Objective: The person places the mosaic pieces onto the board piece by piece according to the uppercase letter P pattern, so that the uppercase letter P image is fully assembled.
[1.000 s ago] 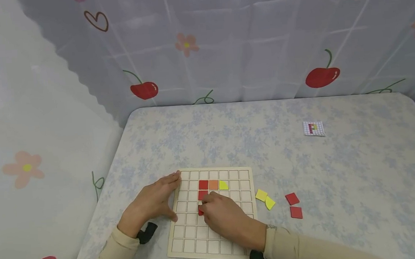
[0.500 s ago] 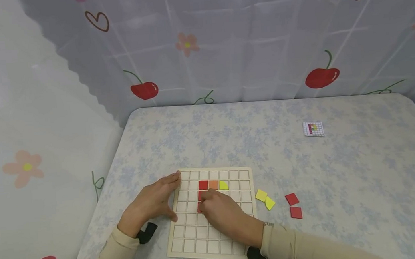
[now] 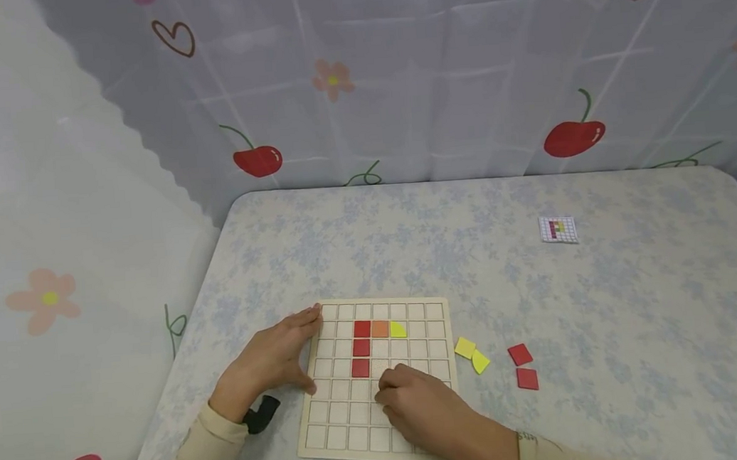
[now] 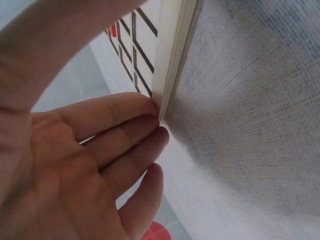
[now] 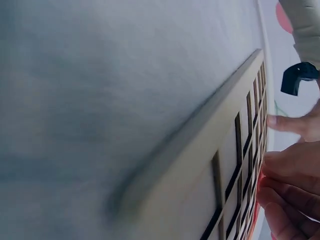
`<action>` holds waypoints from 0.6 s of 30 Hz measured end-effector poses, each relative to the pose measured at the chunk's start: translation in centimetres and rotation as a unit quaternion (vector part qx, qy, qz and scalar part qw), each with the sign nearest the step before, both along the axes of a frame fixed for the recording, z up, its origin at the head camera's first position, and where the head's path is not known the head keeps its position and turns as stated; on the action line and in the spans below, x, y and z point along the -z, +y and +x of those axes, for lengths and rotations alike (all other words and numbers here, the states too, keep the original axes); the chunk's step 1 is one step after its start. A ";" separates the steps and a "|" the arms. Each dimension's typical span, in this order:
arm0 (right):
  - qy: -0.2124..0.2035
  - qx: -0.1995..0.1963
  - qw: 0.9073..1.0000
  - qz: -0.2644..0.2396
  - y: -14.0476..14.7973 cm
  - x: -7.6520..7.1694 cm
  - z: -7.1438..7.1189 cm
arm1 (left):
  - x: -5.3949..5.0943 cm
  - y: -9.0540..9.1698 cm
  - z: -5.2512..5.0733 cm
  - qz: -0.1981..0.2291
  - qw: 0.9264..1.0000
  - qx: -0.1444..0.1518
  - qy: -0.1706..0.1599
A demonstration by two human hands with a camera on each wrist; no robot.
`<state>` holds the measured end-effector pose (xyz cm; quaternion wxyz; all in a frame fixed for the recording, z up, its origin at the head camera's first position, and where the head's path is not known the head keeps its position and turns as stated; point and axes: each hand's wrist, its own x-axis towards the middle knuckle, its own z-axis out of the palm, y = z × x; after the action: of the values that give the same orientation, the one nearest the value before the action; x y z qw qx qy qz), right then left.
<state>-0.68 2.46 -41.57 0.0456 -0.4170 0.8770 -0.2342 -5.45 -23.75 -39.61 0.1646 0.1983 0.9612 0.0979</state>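
The table point(image 3: 657, 324) holds the grid board point(image 3: 356, 414) toward 8 o'clock; the left hand point(image 3: 271, 358), fingers extended, touches the board's 9 o'clock edge; the right hand point(image 3: 422, 408), fingers curled, is toward its 4 o'clock, any grip hidden; the card point(image 3: 557, 229) lies past 2 o'clock; four loose tiles point(image 3: 520, 354) past 3; five set tiles point(image 3: 361, 347), three red, toward 12.

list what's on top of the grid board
Three red squares, an orange square and a yellow quarter-round lie there; whatever the right hand covers can't be seen.
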 end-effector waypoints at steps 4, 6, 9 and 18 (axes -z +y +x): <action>-0.011 0.020 0.999 -0.032 2.4 0.2 0.8 | 0.0 0.0 -0.1 -0.004 1.000 0.003 -0.001; -0.010 0.033 0.998 -0.043 3.7 0.2 1.0 | 0.0 0.1 -0.1 -0.008 1.000 0.005 0.000; -0.005 0.053 0.997 -0.050 5.7 0.5 1.2 | -0.2 0.1 -0.2 -0.015 1.000 0.004 0.002; 0.051 0.172 0.984 -0.026 10.8 0.2 0.6 | -0.3 0.3 0.0 -0.021 1.000 0.001 0.000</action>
<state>-0.08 13.25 -41.79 -0.0505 -0.2726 0.9305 -0.2395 -5.41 -23.44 -39.29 0.1688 0.1956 0.9630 0.0774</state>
